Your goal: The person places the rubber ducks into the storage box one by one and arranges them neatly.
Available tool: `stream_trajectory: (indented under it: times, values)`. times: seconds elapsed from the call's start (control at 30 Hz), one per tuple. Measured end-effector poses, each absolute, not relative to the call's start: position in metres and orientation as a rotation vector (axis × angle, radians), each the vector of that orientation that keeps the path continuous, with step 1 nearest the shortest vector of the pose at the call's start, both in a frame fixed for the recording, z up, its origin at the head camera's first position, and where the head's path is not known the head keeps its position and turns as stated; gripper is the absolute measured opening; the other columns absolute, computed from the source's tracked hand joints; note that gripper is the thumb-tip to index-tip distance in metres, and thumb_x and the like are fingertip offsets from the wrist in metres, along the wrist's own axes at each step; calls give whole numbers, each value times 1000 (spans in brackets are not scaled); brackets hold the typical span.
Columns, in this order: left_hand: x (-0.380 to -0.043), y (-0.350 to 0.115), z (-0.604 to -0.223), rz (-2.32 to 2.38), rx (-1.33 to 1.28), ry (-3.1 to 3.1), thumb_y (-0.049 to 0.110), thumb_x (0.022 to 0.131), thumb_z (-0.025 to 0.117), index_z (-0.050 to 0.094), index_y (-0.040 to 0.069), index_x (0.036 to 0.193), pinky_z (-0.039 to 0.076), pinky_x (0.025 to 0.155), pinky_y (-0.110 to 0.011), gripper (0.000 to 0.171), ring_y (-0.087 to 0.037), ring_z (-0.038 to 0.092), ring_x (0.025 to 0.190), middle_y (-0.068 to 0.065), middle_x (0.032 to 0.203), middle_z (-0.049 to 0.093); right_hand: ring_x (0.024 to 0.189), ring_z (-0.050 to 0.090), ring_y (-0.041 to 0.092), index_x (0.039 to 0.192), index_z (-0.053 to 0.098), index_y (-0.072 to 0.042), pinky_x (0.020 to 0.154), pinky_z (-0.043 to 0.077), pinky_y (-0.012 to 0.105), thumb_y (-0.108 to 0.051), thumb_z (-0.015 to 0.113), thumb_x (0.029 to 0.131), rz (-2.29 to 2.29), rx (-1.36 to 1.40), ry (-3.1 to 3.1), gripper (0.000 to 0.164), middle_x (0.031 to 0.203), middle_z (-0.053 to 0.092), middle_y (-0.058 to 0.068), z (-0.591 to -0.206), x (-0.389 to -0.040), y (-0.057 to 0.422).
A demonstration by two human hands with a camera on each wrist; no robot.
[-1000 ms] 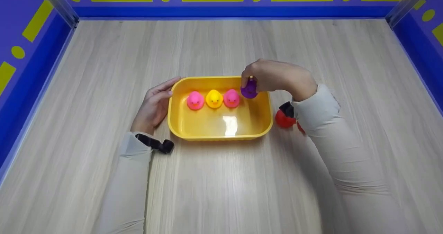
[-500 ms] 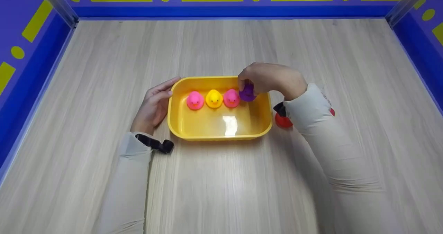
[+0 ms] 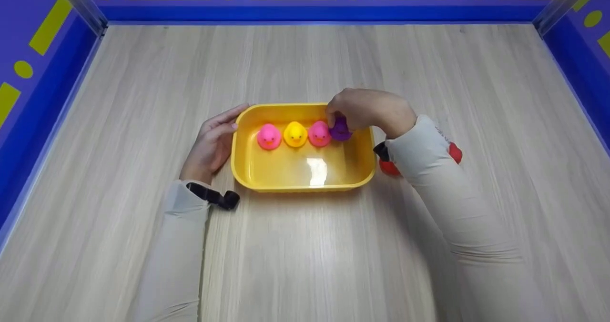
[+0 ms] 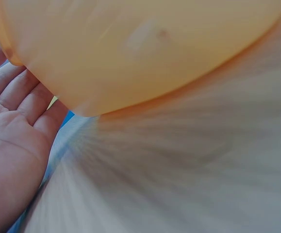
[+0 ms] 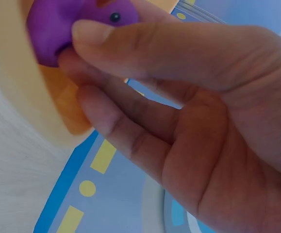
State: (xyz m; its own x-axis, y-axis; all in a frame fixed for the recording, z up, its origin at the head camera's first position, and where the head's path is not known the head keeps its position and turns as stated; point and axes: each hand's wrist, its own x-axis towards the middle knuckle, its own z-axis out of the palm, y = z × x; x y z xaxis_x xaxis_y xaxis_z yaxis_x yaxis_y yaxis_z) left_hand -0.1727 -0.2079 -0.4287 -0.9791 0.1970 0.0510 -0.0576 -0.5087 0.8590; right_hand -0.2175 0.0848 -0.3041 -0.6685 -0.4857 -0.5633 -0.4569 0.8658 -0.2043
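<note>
A yellow rectangular plastic tub (image 3: 286, 188) stands in the middle of the head view. Inside, near its far wall, sit a pink rubber duck (image 3: 269, 136), a yellow rubber duck (image 3: 295, 134) and another pink rubber duck (image 3: 319, 133) in a row. My right hand (image 3: 374, 110) reaches over the far right rim and pinches a purple rubber duck (image 3: 340, 129) at the row's right end. Thumb and fingers are on that duck in the right wrist view. My left hand (image 3: 212, 143) touches the tub's left end, its fingers fairly straight along the outer wall (image 4: 140, 68).
Right of the tub, a red object (image 3: 390, 167) and another red thing (image 3: 455, 153) lie partly hidden by the right sleeve (image 3: 421, 153). The pale wood table (image 3: 305, 255) is bordered by blue and purple panels (image 3: 305, 12) with yellow marks.
My right hand has moved left and lower into the tub with the purple duck, bringing it beside the right-hand pink duck. The left hand and tub stay put.
</note>
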Motion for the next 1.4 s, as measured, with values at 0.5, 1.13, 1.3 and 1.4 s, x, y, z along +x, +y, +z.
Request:
stream_trajectory:
  times: [0.5, 1.13, 1.3, 1.4]
  values:
    - [-172, -208, -428, 2588, 174, 1481, -8, 89, 43, 62, -1, 125, 49, 100, -29, 42, -17, 60, 114, -4, 122, 65, 98, 53, 26, 110, 67, -14, 90, 54, 39, 11, 58, 81, -9, -653, 2386, 39, 111, 59, 8, -306, -216, 85]
    - [-172, -208, -426, 2583, 166, 1495, -8, 88, 44, 58, -4, 128, 47, 103, -29, 43, -18, 58, 117, -5, 124, 64, 102, 51, 28, 112, 67, -13, 94, 52, 40, 9, 57, 84, 10, -611, 2364, 36, 114, 56, 10, -305, -217, 86]
    - [-173, -208, -427, 2586, 152, 1495, -8, 88, 43, 60, -3, 127, 48, 101, -29, 43, -17, 58, 116, -5, 123, 64, 101, 51, 27, 111, 67, -13, 93, 52, 39, 9, 58, 83, -12, -615, 2372, 37, 113, 56, 9, -306, -218, 87]
    - [-173, -208, -426, 2583, 158, 1488, -8, 88, 43, 60, -2, 127, 48, 101, -29, 43, -17, 58, 116, -5, 124, 64, 98, 52, 26, 110, 67, -14, 90, 52, 37, 9, 58, 82, -30, -624, 2371, 37, 110, 57, 8, -308, -218, 89]
